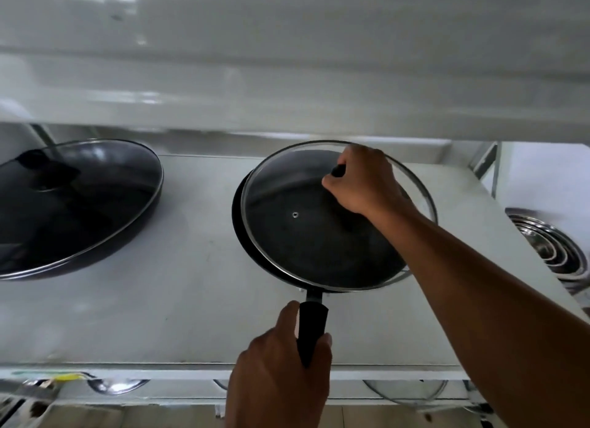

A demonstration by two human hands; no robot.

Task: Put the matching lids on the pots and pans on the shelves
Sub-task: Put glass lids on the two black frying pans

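A black frying pan (247,236) stands on the white shelf (191,300), its handle (311,327) pointing toward me. My left hand (281,370) grips that handle. My right hand (364,181) holds the black knob of a glass lid (287,210) with a steel rim. The lid sits over the pan, shifted a little to the right and back, so the pan's left rim shows. At the left, a larger dark pan (137,223) carries its own glass lid (79,197).
Another shelf (287,102) hangs close above the pans. Nested steel bowls (549,245) lie beyond the shelf's right edge. Below the front edge, a steel ladle (116,385) and a glass lid (405,392) show on a lower level.
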